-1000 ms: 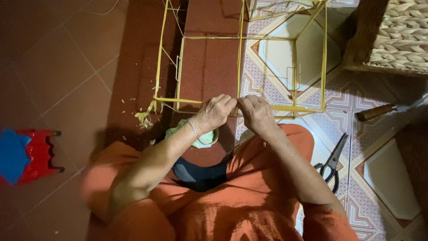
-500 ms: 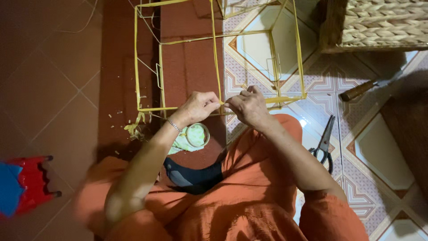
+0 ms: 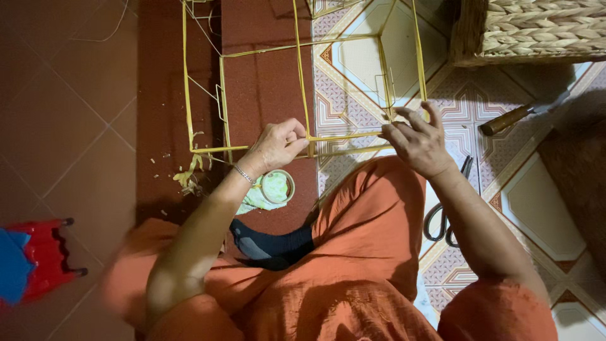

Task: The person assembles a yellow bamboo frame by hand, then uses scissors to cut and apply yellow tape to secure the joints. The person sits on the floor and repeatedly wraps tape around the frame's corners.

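Yellow bamboo-strip frame at the upper centre; plain reddish-brown floor tiles on the left, cream patterned floor tiles on the right; orange cloth trousers below; red plastic stool lower left.
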